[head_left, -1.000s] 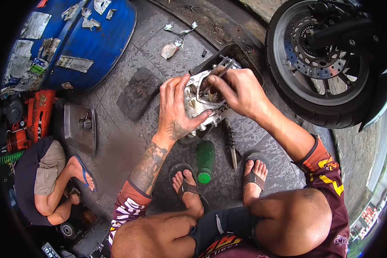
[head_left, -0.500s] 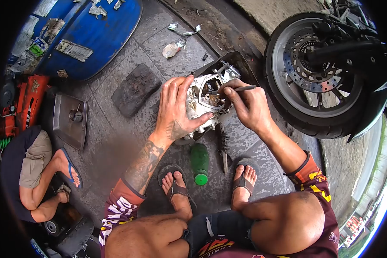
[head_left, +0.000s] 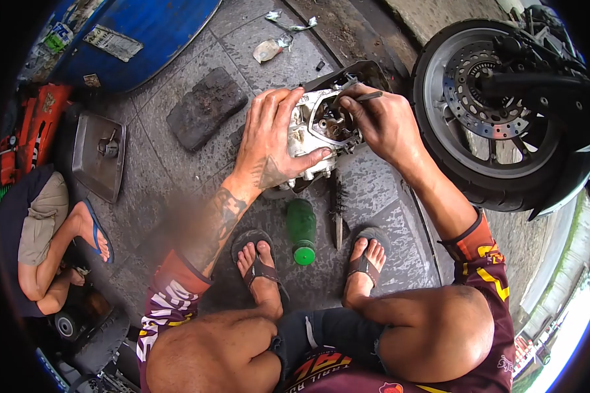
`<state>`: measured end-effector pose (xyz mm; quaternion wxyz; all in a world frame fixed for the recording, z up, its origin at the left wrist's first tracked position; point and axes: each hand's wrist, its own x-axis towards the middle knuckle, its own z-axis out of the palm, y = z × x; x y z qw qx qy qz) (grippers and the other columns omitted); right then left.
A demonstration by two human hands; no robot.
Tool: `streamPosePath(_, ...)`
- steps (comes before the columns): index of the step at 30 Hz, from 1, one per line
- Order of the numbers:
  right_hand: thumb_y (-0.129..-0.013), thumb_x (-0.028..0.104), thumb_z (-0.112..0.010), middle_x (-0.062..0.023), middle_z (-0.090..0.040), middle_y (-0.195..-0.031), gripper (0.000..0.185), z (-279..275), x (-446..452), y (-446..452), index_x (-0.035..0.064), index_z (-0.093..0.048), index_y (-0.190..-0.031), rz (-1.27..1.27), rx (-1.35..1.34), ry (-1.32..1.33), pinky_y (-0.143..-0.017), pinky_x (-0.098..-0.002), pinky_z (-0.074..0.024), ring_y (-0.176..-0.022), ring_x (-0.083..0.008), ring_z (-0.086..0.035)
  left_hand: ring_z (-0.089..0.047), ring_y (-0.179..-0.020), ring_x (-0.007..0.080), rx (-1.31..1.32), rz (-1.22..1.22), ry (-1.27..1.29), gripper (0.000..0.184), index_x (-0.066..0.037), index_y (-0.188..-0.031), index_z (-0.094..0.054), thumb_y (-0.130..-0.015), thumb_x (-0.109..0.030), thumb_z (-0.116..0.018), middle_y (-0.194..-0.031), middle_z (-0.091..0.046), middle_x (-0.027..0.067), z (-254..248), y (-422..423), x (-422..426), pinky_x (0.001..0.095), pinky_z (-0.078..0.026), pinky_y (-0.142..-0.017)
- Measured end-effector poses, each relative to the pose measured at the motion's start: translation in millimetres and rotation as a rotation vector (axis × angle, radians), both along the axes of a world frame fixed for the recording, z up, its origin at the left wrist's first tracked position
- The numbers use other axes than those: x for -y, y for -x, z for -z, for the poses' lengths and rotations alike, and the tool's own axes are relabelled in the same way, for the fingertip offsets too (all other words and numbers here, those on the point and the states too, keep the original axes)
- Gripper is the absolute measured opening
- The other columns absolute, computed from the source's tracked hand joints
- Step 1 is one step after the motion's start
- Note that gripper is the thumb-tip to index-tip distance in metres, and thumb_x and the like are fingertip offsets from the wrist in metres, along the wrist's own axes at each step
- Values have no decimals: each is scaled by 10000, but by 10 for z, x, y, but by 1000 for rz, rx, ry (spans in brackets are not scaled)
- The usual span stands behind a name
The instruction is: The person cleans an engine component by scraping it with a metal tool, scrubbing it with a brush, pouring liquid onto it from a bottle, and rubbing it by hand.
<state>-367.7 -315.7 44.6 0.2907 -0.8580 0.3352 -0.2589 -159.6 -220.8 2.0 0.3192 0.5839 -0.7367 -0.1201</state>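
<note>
A silvery metal engine casing with an open, framed cavity sits at the upper middle, partly over a dark pan. My left hand grips its left side, fingers over the far edge and thumb along the near side. Pinched in my right hand is a thin metal tool, held at the casing's right rim. Its working tip is hidden by my fingers. Nearer to me lie a green plastic bottle with a green cap and a dark brush with a narrow handle.
A motorcycle wheel stands at the right. Left of the casing lies a dark block, with a metal tray holding a small part beyond it. A blue drum is at upper left. Another person's leg is at the left.
My view has shifted slightly, so the floor items sit a little differently. My right hand has moved up along the casing's right rim with the tool; my left hand keeps its grip.
</note>
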Motion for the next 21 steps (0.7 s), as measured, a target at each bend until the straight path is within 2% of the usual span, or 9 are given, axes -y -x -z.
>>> streamPosePath(2, -921, 136, -660, -171, -699, -921, 151, -25, 19, -18, 17, -693, -1008, -66, 0, 26, -723, -407, -553, -833, -375, -683, -405, -1277, 370, 4, 0, 13, 970, -15, -1415, -435, -665, -460, -860, -1321, -470, 174, 0, 12, 7, 494, -363, -1094)
streamPosePath(5, -942, 130, -636, -159, -709, -905, 146, 42, 16, 138, 23, -696, -1020, 68, -39, -95, -708, -411, -556, -814, -368, -692, -408, -1275, 370, 10, -31, -10, 971, -15, -1416, -436, -670, -476, -852, -1322, -468, 175, 14, 6, 3, 495, -359, -1097)
streamPosePath(10, -945, 137, -641, -169, -701, -861, 145, -38, -4, 93, 8, -691, -988, 1, -128, -16, -696, -411, -556, -780, -363, -694, -406, -1283, 371, -18, -22, 4, 963, -15, -1417, -438, -693, -512, -831, -1322, -468, 171, 51, 1, 12, 501, -350, -1103)
streamPosePath(12, -943, 132, -644, -173, -700, -869, 142, -18, 17, 72, 11, -693, -999, 42, -49, -4, -704, -404, -557, -787, -367, -694, -405, -1285, 373, -18, -29, -5, 961, -15, -1417, -439, -696, -518, -828, -1321, -468, 172, 46, 2, -2, 502, -349, -1104)
streamPosePath(14, -943, 133, -645, -175, -701, -875, 145, 4, -41, 107, 13, -693, -1008, 26, -56, -53, -705, -400, -556, -791, -366, -695, -405, -1285, 363, -12, -23, -7, 974, -49, -1450, -413, -688, -466, -856, -1329, -457, 162, 34, -7, 0, 498, -371, -1104)
streamPosePath(17, -946, 140, -647, -180, -704, -894, 154, 25, -57, 130, 19, -699, -1027, -2, -114, -90, -705, -391, -554, -797, -363, -701, -418, -1271, 368, -6, -31, -4, 978, -45, -1447, -417, -680, -458, -860, -1322, -463, 163, 45, -4, -1, 496, -373, -1100)
streamPosePath(19, -951, 132, -639, -185, -703, -886, 151, 16, -42, 70, 13, -700, -1022, 67, 12, -96, -698, -399, -550, -800, -367, -702, -418, -1271, 368, -18, -27, 1, 974, -45, -1446, -419, -680, -454, -861, -1321, -463, 163, 45, -1, 3, 497, -373, -1100)
streamPosePath(21, -954, 141, -634, -195, -699, -884, 163, 10, -53, 78, 8, -698, -1022, 59, 4, -93, -695, -406, -548, -806, -374, -698, -418, -1271, 368, -23, -27, 0, 971, -45, -1444, -422, -680, -450, -862, -1319, -463, 163, 55, 2, -8, 497, -373, -1099)
